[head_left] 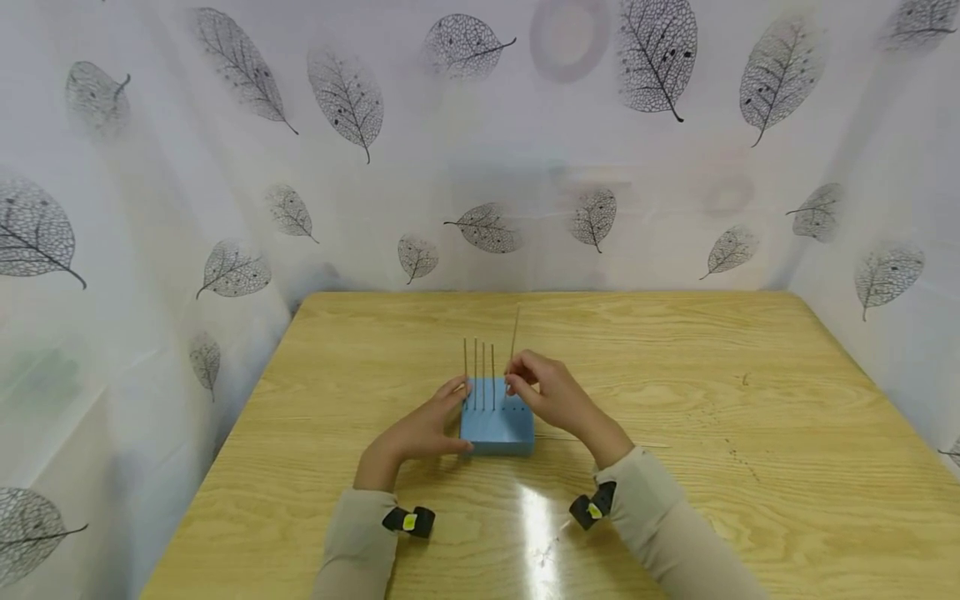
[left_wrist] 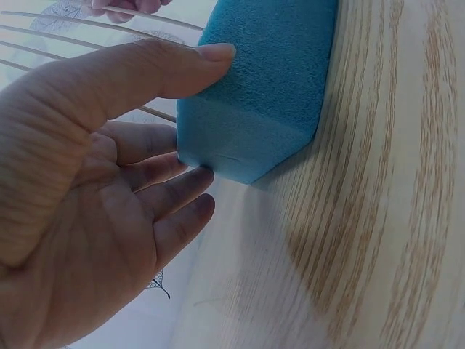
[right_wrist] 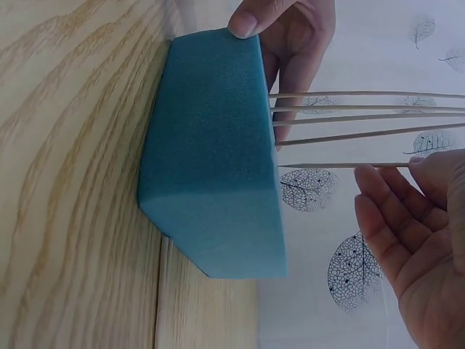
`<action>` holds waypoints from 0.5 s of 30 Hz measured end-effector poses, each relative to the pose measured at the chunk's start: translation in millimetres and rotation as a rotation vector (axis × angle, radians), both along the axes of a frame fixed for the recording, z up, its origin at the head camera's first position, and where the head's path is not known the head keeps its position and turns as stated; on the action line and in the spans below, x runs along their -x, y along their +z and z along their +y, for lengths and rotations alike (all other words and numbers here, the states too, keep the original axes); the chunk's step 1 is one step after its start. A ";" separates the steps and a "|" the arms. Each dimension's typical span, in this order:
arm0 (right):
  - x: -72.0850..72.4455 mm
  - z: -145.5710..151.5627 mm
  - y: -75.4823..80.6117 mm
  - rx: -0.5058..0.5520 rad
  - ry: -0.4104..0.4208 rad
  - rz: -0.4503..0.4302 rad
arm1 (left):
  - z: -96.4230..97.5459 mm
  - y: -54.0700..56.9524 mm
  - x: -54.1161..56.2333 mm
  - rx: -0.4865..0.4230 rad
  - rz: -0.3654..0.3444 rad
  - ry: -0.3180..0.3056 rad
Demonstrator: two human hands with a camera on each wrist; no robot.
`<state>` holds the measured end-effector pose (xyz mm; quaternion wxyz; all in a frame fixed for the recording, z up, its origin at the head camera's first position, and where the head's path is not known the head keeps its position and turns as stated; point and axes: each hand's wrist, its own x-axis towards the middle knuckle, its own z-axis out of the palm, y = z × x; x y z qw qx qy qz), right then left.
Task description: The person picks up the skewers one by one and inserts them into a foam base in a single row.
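A blue foam block (head_left: 497,429) sits on the table with several thin wooden sticks (head_left: 483,375) standing upright in a row of holes in its top. My left hand (head_left: 427,427) holds the block at its left end. In the left wrist view the thumb (left_wrist: 207,62) presses one long face, and fingertips touch the end and far side. My right hand (head_left: 551,392) pinches another wooden stick (right_wrist: 334,165) between thumb and forefinger. Its pointed lower tip is at the block's top, beside the standing sticks; whether it has entered a hole I cannot tell.
Right of the block, a thin stick (head_left: 600,442) lies on the wood-grain table (head_left: 360,350). Small dark marks (head_left: 738,462) dot the tabletop farther right. A white curtain with leaf prints (head_left: 517,167) surrounds the back and sides.
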<state>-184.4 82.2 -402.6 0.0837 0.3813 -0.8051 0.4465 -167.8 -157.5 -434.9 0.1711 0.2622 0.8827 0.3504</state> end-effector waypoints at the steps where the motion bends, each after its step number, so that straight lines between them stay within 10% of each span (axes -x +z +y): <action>1: 0.2 -0.2 -0.2 0.002 0.000 0.004 | -0.1 0.3 -0.2 0.000 -0.002 -0.001; 15: -3.1 -2.3 -19.4 -0.135 -0.048 -0.022 | 1.4 3.8 -0.6 0.006 0.004 -0.015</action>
